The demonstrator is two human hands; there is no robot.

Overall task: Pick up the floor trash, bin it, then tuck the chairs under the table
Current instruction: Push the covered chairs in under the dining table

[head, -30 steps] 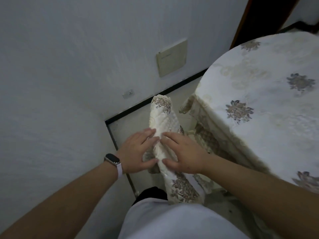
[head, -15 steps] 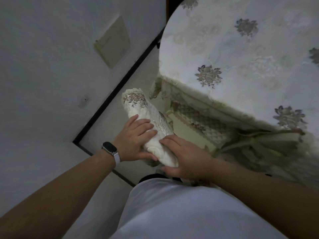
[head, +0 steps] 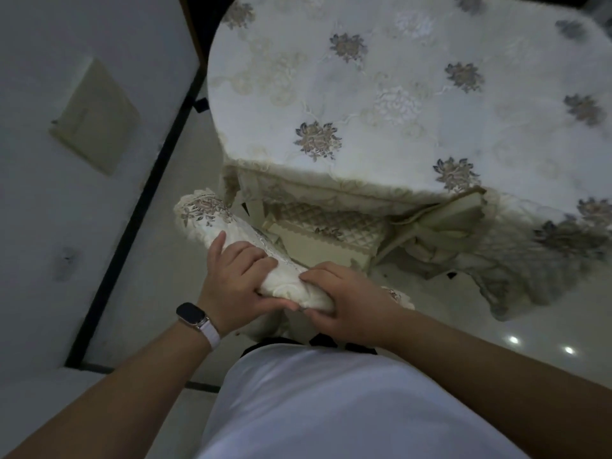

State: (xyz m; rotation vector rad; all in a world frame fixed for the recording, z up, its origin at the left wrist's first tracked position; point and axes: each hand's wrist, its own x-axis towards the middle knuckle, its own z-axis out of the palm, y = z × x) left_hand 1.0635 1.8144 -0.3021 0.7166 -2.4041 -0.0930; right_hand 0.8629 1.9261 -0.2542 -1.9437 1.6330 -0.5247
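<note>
Two hands hold the padded top rail of one chair [head: 207, 215], which stands on the floor at the near-left edge of the table [head: 397, 104], its seat partly under the hanging cloth. From the left, a blank cover plate [head: 96, 117] sits on the wall, and next comes a watch [head: 193, 314] on the left wrist. The left hand [head: 236, 279] has its fingers curled over the middle of the rail. Just beside it, the right hand [head: 344, 303] wraps the rail's near end the same way.

The quilted cover [head: 284, 288] looks soft and loose, so it will probably slip on the frame beneath. Squeezing through the padding to the hard rail should give the surer hold. The chair itself seems stiff and moderately heavy, and is best pushed level so its legs slide on the glossy tile instead of catching. Further right, a second covered chair [head: 440, 223], tied with a bow, sits against the table's near edge.
</note>
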